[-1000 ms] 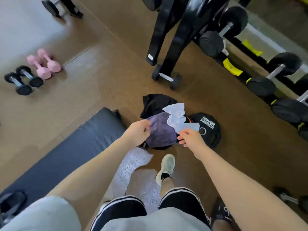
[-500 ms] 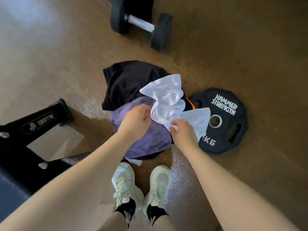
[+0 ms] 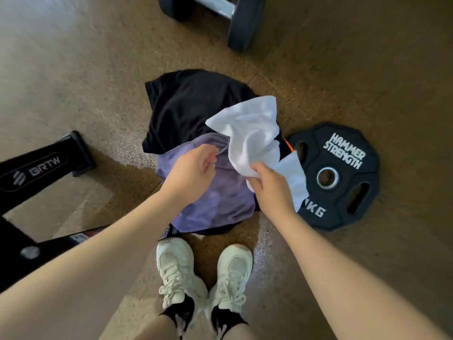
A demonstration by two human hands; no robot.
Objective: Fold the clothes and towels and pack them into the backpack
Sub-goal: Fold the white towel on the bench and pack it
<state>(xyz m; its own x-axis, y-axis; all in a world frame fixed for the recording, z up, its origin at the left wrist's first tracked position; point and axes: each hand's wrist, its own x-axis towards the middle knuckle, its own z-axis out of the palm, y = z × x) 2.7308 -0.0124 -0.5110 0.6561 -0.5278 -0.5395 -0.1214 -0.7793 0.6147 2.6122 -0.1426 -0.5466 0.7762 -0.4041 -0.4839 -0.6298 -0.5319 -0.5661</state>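
My right hand point(image 3: 270, 190) has its grip clamped on the white towel point(image 3: 250, 133), bunched above the purple garment point(image 3: 215, 195). My left hand point(image 3: 190, 175) pinches cloth at that garment's edge; which cloth I cannot tell. Both lie over black clothing point(image 3: 186, 106) on the floor point(image 3: 73, 82), beside a weight plate point(image 3: 343, 173).
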